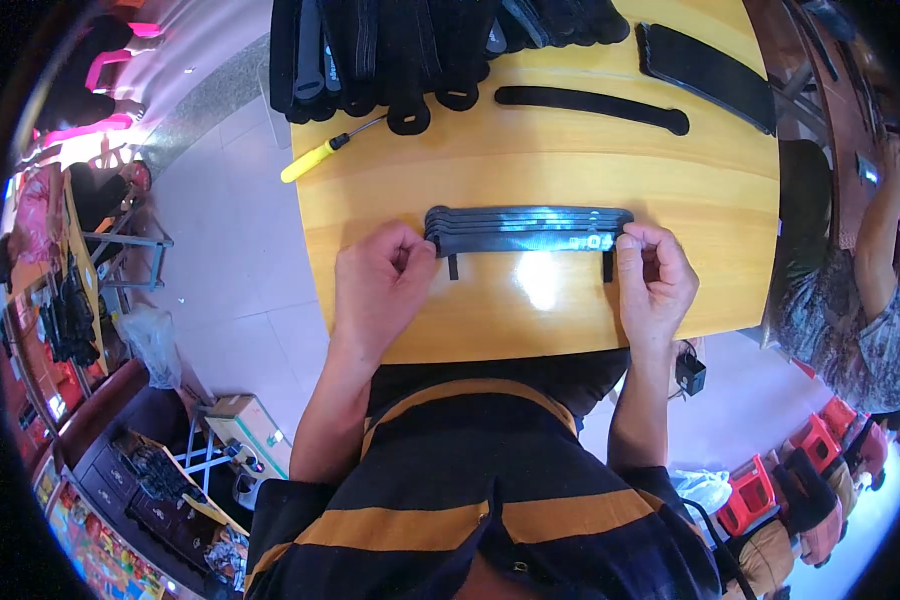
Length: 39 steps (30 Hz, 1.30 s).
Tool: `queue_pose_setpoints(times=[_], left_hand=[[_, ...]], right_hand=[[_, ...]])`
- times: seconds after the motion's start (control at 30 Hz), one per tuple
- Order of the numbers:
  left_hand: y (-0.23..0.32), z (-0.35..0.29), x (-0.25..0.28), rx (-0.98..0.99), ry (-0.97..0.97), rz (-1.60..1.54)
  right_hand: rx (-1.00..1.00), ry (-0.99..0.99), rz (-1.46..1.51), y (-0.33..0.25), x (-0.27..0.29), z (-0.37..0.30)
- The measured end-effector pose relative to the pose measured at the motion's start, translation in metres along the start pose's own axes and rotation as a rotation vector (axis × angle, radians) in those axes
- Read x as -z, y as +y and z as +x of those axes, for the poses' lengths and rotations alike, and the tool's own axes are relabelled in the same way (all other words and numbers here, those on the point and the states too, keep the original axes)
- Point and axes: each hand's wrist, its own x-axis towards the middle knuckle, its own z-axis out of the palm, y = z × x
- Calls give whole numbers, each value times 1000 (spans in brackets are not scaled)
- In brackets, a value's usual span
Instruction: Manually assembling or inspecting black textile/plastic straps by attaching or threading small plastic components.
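Note:
A small stack of glossy black straps (530, 228), overlapping like shingles with pale print on the lowest one, is stretched sideways over the wooden table. My left hand (382, 290) is closed in a pinch at its left end, and my right hand (656, 280) pinches its right end between thumb and fingers. Two short black tabs hang below the stack, a left one (453, 266) and a right one (608, 267). Farther up lies a single black strap (592, 103) with a rounded end. To its left rests a screwdriver (315, 158) with a yellow handle.
A thick pile of black straps (400, 50) covers the table's (550, 330) far left edge. A flat black rectangular item (710, 75) lies at the far right. Another person (850, 310) is at the right, and red stools (748, 497) stand lower right.

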Motion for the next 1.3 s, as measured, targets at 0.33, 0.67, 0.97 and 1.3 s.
queue_pose_setpoints(times=[0.33, 0.67, 0.97, 1.3], left_hand=[[5, 0, 1, -12, -7, 16], [6, 0, -1, -36, 18, 60], [2, 0, 0, -50, 21, 57], [4, 0, -1, -57, 44, 73]], right_hand=[[18, 18, -130, -4, -3, 2], [129, 43, -228, -7, -8, 1], [179, 56, -247, -9, -9, 2], [178, 54, -293, -13, -9, 1]])
